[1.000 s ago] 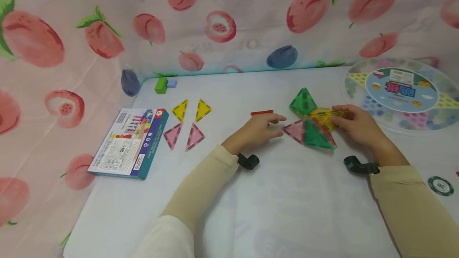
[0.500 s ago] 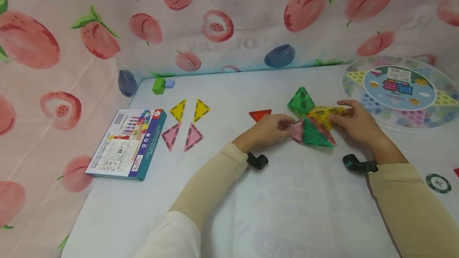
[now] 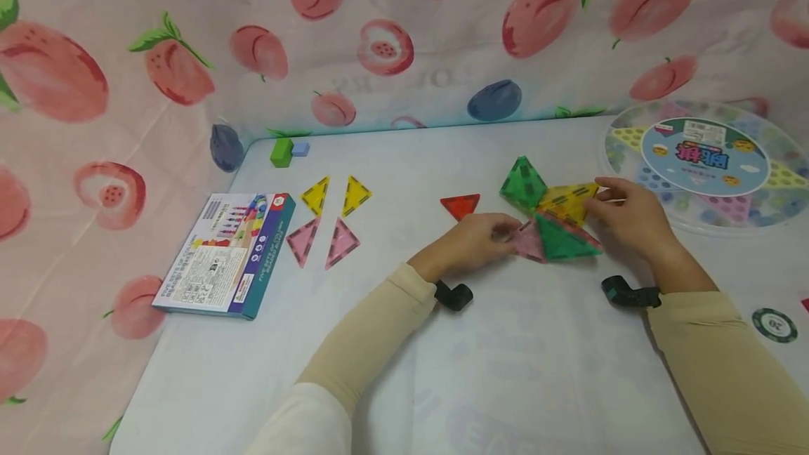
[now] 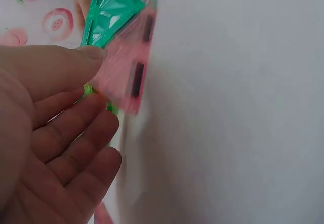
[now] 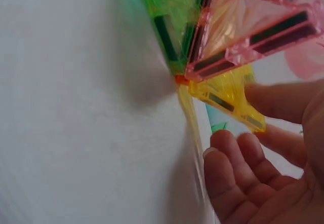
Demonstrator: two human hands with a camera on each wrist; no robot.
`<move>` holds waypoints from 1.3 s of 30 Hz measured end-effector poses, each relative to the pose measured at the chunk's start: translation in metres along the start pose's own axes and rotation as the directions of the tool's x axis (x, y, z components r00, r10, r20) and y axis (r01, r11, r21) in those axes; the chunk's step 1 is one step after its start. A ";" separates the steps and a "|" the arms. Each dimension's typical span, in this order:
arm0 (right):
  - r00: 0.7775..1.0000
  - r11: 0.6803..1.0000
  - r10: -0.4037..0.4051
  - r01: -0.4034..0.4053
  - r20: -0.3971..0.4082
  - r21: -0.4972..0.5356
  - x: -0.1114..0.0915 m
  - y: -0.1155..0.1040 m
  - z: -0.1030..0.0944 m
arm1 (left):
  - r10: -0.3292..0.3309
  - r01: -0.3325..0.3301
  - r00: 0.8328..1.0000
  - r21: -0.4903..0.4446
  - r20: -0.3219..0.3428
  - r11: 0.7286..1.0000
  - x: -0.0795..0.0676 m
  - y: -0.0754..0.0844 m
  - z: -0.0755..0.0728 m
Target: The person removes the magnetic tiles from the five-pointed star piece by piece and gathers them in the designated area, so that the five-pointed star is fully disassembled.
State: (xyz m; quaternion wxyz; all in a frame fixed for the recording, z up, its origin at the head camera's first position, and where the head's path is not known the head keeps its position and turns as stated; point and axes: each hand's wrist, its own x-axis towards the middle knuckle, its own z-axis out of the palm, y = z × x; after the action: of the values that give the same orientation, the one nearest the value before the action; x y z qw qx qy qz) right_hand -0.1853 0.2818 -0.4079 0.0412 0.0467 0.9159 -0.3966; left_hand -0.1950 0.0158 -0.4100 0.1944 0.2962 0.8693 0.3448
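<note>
A cluster of translucent magnetic tiles stands on the white table right of centre. My left hand (image 3: 475, 243) pinches its pink triangle tile (image 3: 529, 240) between thumb and fingers; in the left wrist view that tile (image 4: 121, 69) joins a green tile (image 4: 114, 13). On the far side my right hand (image 3: 633, 220) holds the yellow tile (image 3: 565, 204) by its outer edge, its thumb and index finger on the yellow corner (image 5: 228, 95) in the right wrist view. A green triangle tile (image 3: 565, 244) faces the front, and another green part (image 3: 522, 185) stands up at the back left.
One red triangle tile (image 3: 461, 205) lies beyond my left hand. Loose yellow tiles (image 3: 357, 195) and pink tiles (image 3: 343, 243) lie farther left, beside a flat box (image 3: 221, 255). A green block (image 3: 281, 153), a round clear game case (image 3: 704, 156) and a chip (image 3: 774, 325) lie around.
My left hand has moved right and taken hold of the pink tile. The cluster has shifted in shape, its back green part leaning farther left. My right hand stays on the yellow tile.
</note>
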 end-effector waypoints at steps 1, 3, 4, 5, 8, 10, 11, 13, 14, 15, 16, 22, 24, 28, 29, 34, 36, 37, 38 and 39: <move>1.000 1.000 -0.013 0.013 0.010 -0.018 0.000 0.000 0.000 | -0.006 0.006 1.000 -0.005 -0.003 1.000 0.001 0.000 -0.002; 0.998 0.999 -0.036 0.038 0.050 -0.038 0.000 0.000 0.000 | -0.021 0.021 1.000 -0.011 -0.016 1.000 0.003 -0.001 -0.007; 0.996 0.998 -0.048 0.051 0.075 -0.040 0.000 0.000 -0.001 | -0.031 0.031 0.999 -0.012 -0.023 0.999 0.004 -0.001 -0.010; 0.993 0.997 -0.057 0.061 0.101 -0.041 0.000 0.000 -0.001 | -0.036 0.035 0.999 -0.009 -0.037 0.999 0.007 -0.001 -0.013; 0.983 0.997 -0.063 0.070 0.174 -0.038 0.001 -0.002 -0.002 | -0.042 0.044 0.995 0.016 -0.090 0.999 0.017 -0.004 -0.024; 0.975 0.997 -0.058 0.067 0.213 -0.035 0.002 -0.003 -0.002 | -0.049 0.053 0.991 0.028 -0.126 0.998 0.026 -0.005 -0.029; 0.972 0.998 -0.050 0.060 0.229 -0.033 0.002 -0.004 -0.002 | -0.050 0.054 0.989 0.031 -0.140 0.998 0.031 -0.007 -0.032; 0.967 0.998 -0.047 0.054 0.250 -0.022 0.002 -0.005 -0.003 | -0.052 0.058 0.987 0.031 -0.149 0.998 0.040 -0.008 -0.035; 0.965 0.999 -0.044 0.050 0.259 -0.016 0.002 -0.006 -0.003 | -0.054 0.059 0.988 0.030 -0.145 0.998 0.044 -0.009 -0.036; 0.964 0.999 -0.044 0.048 0.264 -0.009 0.002 -0.006 -0.003 | -0.052 0.056 0.989 0.024 -0.136 0.998 0.049 -0.009 -0.037; 0.963 0.999 -0.045 0.047 0.265 0.000 0.002 -0.006 -0.003 | -0.050 0.053 0.991 0.020 -0.124 0.998 0.052 -0.010 -0.037; 0.960 0.999 -0.012 0.002 0.279 0.037 -0.001 -0.006 -0.010 | -0.078 0.075 0.994 -0.046 -0.072 0.996 0.066 -0.011 -0.037; 0.949 0.999 0.001 -0.013 0.315 0.037 -0.003 -0.006 -0.013 | -0.101 0.097 0.993 -0.063 -0.062 0.993 0.069 -0.009 -0.035; 0.905 1.000 -0.021 0.021 0.424 0.005 -0.006 -0.007 -0.015 | -0.130 0.123 0.989 -0.096 -0.072 0.988 0.066 -0.014 -0.036; 0.892 0.999 -0.026 0.032 0.452 -0.006 -0.006 -0.007 -0.015 | -0.130 0.122 0.989 -0.105 -0.077 0.987 0.065 -0.016 -0.036; 0.874 0.995 -0.050 0.087 0.483 -0.055 -0.005 -0.010 -0.013 | -0.127 0.114 0.987 -0.128 -0.095 0.985 0.058 -0.023 -0.039; 0.890 0.994 -0.059 0.095 0.453 -0.057 -0.005 -0.010 -0.012 | -0.130 0.117 0.986 -0.124 -0.101 0.985 0.054 -0.024 -0.041; 0.898 0.994 -0.059 0.093 0.435 -0.058 -0.004 -0.010 -0.011 | -0.128 0.115 0.986 -0.123 -0.104 0.986 0.052 -0.025 -0.042; 0.906 0.995 -0.060 0.090 0.418 -0.052 -0.004 -0.009 -0.011 | -0.127 0.113 0.986 -0.123 -0.107 0.986 0.050 -0.025 -0.042; 0.915 0.995 -0.058 0.087 0.398 -0.054 -0.004 -0.008 -0.010 | -0.129 0.116 0.986 -0.125 -0.108 0.985 0.048 -0.024 -0.043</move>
State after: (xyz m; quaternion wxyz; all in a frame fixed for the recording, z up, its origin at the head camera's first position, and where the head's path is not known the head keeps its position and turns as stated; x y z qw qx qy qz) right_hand -0.1826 0.2835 -0.3942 0.2126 -0.0700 0.9032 -0.3663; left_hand -0.2636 0.0118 -0.4043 0.1818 0.2095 0.8737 0.3996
